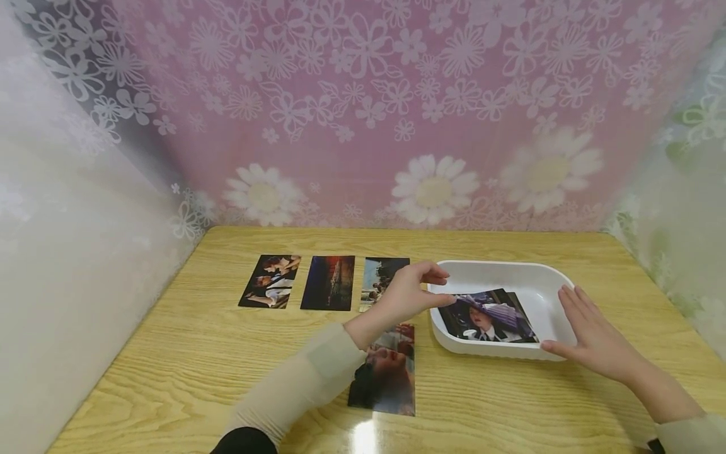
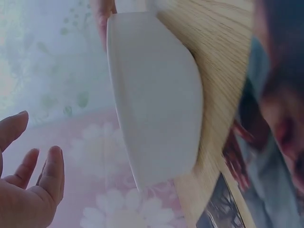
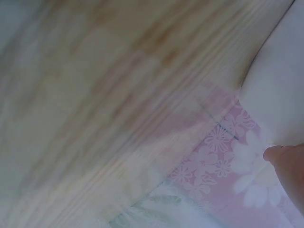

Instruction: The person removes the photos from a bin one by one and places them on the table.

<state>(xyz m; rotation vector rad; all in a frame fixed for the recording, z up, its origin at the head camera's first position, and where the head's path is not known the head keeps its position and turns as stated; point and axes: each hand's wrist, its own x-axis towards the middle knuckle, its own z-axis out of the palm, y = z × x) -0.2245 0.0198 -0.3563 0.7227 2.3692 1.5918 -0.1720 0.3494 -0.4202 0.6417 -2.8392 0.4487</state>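
A white plastic basin (image 1: 493, 349) stands on the table at the right, with a small stack of photos inside; the top photo (image 1: 499, 318) has a person in a large purple-striped hat. My left hand (image 1: 405, 293) hovers at the basin's left rim, thumb and fingers spread apart, the thumb tip near that photo's corner. Nothing shows between the fingers of the left hand (image 2: 31, 190) in the left wrist view, beside the basin's wall (image 2: 156, 99). My right hand (image 1: 604, 343) rests on the basin's right side with extended fingers, its thumb at the front right corner.
Three photos lie in a row left of the basin: one of two people (image 1: 271, 282), a dark sunset-like one (image 1: 328, 284), and a partly covered one (image 1: 373, 277). Below, a larger-looking portrait photo (image 1: 388, 378) lies partly under my left forearm. A flowered backdrop (image 1: 340, 126) rises behind the table.
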